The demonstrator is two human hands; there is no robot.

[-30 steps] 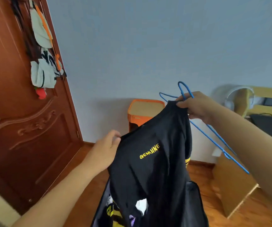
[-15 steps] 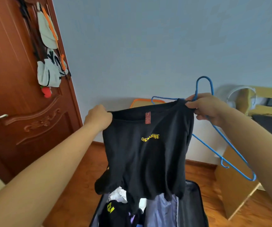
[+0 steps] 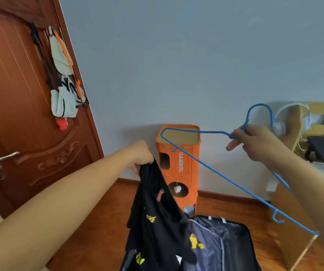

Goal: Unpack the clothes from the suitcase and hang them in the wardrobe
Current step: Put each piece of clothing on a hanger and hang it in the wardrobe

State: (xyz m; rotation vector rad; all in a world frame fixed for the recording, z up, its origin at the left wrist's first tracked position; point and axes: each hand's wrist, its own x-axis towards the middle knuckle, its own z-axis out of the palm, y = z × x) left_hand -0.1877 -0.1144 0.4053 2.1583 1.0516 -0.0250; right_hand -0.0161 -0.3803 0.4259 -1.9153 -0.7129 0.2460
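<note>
Black T-shirt [image 3: 157, 218] with yellow lettering hangs bunched at lower centre of the frame, gripped at its top edge by the left hand [image 3: 140, 155], whose fingers are curled tight round the fabric. Its lower part drapes over the open suitcase [image 3: 233, 245] at the bottom edge, where a grey lining and more dark clothes show. At right of centre, the right hand [image 3: 255, 142] pinches the neck of a blue hanger [image 3: 206, 165], clear of the shirt; the hanger's long bar slants down toward the lower right. Behind, an orange box [image 3: 184, 167] stands against the pale wall. A brown door [image 3: 10, 114] fills the left side, with bags [image 3: 65, 98] hung on it.
</note>
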